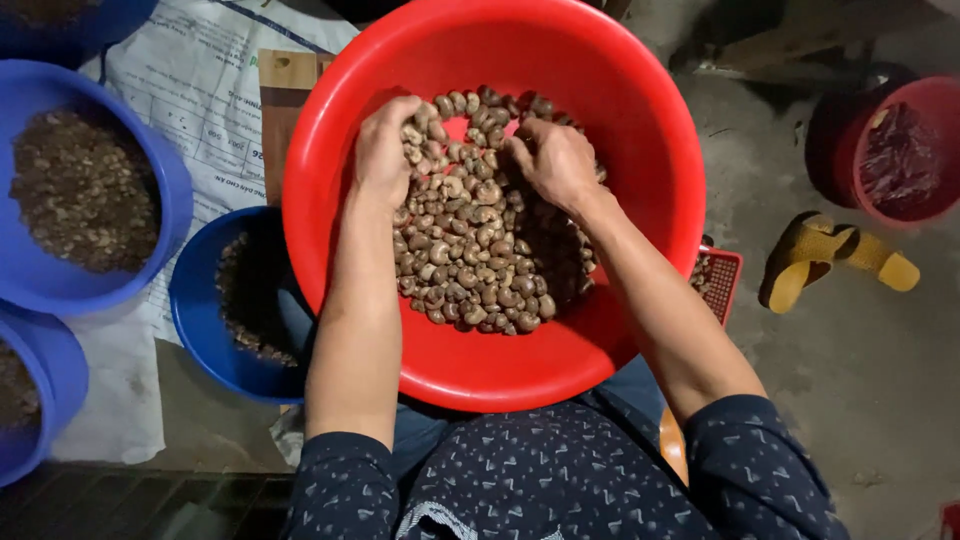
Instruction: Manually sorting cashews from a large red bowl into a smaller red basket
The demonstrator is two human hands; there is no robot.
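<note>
A big red plastic basin (640, 150) rests on my lap, with a heap of brown-and-cream cashew nuts (470, 250) in its middle. My left hand (385, 150) lies on the left side of the heap, fingers curled into the nuts at its far end. My right hand (553, 160) presses on the right side, fingers bent down among the nuts. The two hands face each other across the top of the pile. Whether either hand has nuts closed in it is hidden.
Blue basins of darker nuts stand to the left: a large one (170, 180), a smaller one (200, 320) partly under the red basin, another (50, 390) at the edge. A printed sack (200, 90) lies beneath. Right: a red bucket (880, 150), yellow sandals (830, 255), a small red crate (722, 280).
</note>
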